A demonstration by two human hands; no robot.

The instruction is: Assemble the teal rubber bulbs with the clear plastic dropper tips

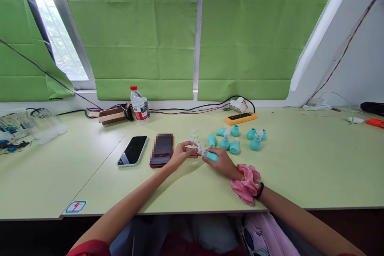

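Observation:
My right hand (220, 161) rests on the pale green table (300, 168) and grips a small teal plastic piece (211, 156). My left hand (182, 153) meets it from the left, its fingertips pinching a small white plastic piece (199, 150) against the teal one. Several more teal pieces (237, 141), some with white caps, stand just behind my right hand. A few loose white parts (194, 137) lie behind my left hand. A pink scrunchie (246, 184) and a black band sit on my right wrist.
Two phones lie left of my hands: a black one (132, 151) and a red-cased one (162, 150). Farther back are a water bottle (139, 106), a cardboard box (111, 116), a yellow power strip (241, 118) and cables. Clear plastic items (18, 126) sit far left.

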